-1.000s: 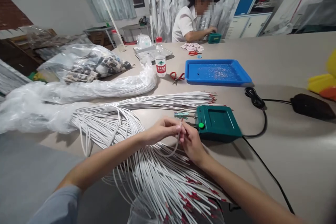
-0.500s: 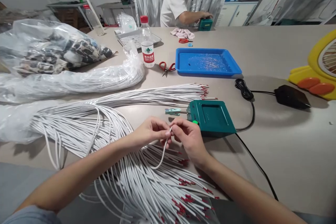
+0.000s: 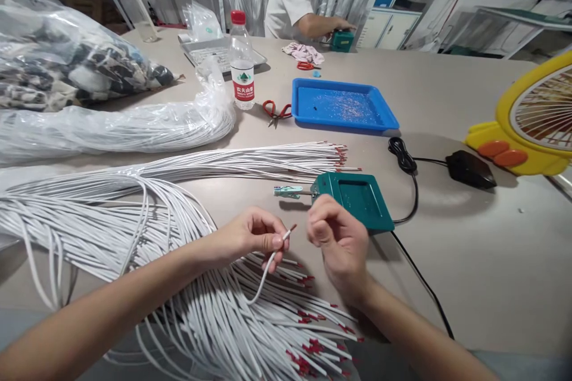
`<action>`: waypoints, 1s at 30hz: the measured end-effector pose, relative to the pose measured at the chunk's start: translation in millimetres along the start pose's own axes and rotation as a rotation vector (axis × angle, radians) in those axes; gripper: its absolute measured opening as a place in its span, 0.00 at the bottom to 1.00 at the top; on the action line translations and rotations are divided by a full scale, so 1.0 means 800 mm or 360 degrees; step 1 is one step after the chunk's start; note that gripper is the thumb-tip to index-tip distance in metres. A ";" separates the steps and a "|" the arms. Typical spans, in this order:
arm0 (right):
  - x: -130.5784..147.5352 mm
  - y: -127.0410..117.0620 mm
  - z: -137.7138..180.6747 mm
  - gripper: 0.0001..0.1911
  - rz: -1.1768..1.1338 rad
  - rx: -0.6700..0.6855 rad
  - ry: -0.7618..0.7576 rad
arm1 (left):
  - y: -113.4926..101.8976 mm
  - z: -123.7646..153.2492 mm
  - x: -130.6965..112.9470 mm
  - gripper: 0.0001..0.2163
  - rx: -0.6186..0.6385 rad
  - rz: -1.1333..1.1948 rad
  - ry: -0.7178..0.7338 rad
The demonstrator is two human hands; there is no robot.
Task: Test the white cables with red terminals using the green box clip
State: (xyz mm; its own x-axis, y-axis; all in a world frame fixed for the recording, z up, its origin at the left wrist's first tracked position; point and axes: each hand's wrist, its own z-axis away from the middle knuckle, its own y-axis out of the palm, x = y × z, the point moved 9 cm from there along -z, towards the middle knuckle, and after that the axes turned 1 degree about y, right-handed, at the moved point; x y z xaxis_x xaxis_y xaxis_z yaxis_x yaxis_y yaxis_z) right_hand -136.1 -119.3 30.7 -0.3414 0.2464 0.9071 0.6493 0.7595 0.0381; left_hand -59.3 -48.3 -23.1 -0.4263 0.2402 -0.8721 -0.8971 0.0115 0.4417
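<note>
Between the thumb and fingers of my left hand point(image 3: 263, 238) is a white cable point(image 3: 270, 260), gripped close to its end. Its thin reddish-brown tip points up and right, past my fingertips. My right hand point(image 3: 337, 244) is just right of that tip, apart from it, with fingers curled in; whether anything is inside them is hidden. Behind my right hand lies a green box-shaped machine point(image 3: 370, 199) with a light-green clip point(image 3: 288, 191) at its left side. Under my left forearm spreads a large bundle of white cables point(image 3: 250, 315) with red ends.
A second cable bundle point(image 3: 250, 161) lies behind. Farther back are red-handled cutters point(image 3: 276, 113), a blue tray point(image 3: 346, 104) with small scraps, and a water bottle point(image 3: 243, 68). A black pedal-like block point(image 3: 471, 169) and yellow fan point(image 3: 531, 113) stand right. Across the table, a person point(image 3: 290, 3) works.
My right hand has come away from the cable end and moved right, its fingers curling. The reddish-brown tip now shows. My left hand still holds the cable. The view has shifted a little.
</note>
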 end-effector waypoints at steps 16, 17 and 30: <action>0.001 0.013 0.005 0.14 0.0468 0.0046 -0.0229 | -0.008 -0.001 0.005 0.10 -0.0132 0.0066 -0.0020; 0.001 0.014 0.004 0.14 0.0458 0.0065 -0.0230 | -0.008 -0.001 0.005 0.10 -0.0146 0.0059 -0.0023; -0.001 0.022 0.004 0.12 0.0370 0.0207 -0.0221 | -0.009 0.000 0.007 0.12 -0.0193 0.0033 -0.0047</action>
State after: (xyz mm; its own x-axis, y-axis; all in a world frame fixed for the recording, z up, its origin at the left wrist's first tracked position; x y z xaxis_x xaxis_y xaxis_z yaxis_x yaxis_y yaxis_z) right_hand -126.9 -104.4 29.5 -0.2893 0.4959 0.8187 0.6316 0.7416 -0.2261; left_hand -55.1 -47.2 -31.0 -0.4429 0.2680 -0.8556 -0.8963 -0.1105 0.4294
